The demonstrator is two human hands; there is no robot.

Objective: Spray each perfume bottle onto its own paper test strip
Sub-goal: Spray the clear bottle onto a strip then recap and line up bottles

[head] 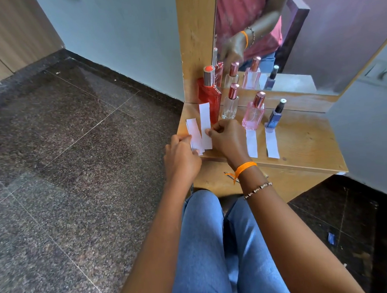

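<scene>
Right hand (pixel 229 140) pinches strip (pixel 205 125) at its edge, in front of red bottle (pixel 210 96). Left hand (pixel 182 156) closed on small stack of strips (pixel 194 135) at worktop (pixel 304 140) corner; stack's lower end hidden by fingers, count unclear. Clear bottle (pixel 230 103), pink bottle (pixel 253 114), blue bottle (pixel 276 115) stand in row toward right. Clear bottle's front area hidden behind right hand. Pink and blue each have strip lying before them. Mirror (pixel 294 40) behind repeats bottles.
</scene>
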